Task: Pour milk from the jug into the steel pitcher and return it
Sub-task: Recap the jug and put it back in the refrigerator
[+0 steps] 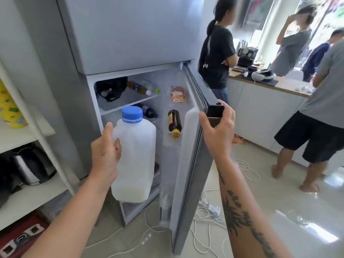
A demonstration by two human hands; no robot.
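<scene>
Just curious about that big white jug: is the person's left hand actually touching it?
Touching. The head view shows the left hand wrapped round the milk jug, thumb pressed against its side, no gap.

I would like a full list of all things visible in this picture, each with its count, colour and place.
milk jug: 1, translucent white, blue cap, held before the open fridge, little milk at the bottom
fridge: 1, grey, lower door open
bottles: several, dark and clear, lying on the fridge shelves
dark bottle: 1, yellow cap, in the door rack
orange packet: 1, inside the door
kettle: 1, steel and black, left shelf
power strip: 1, white, on the floor with cables
coffee machine: 1, black, on the counter
people: 3, by the counter
left hand: grip on the milk jug
right hand: grip on the door edge
</scene>
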